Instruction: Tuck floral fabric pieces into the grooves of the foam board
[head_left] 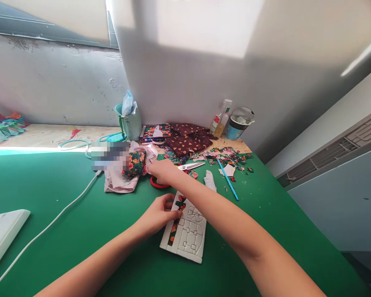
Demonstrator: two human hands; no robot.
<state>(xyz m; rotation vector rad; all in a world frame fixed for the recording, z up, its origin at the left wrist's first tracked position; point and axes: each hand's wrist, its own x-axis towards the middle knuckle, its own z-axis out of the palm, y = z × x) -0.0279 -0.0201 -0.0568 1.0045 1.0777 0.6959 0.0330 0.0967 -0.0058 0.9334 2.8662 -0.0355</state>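
White board (188,243) with grooves and floral inlay, lying on the green tabletop (80,222) in front of the person.

The board is a flat, pale rectangle, its face scored with dark lines: small squares joined by straight grooves within a curved outline, and a rounded, crossed figure farther up. A floral strip (172,239) in orange, red and dark green runs along its left side, parallel to the long edge. The board's long axis points away from the person, the far end leaning slightly right; the right forearm hides the far right corner. The left hand (164,211) has its grip on the left edge, thumb over the face. The right hand (161,171) reaches across beside the red-handled scissors (191,166); whether its grip holds anything, I cannot tell.
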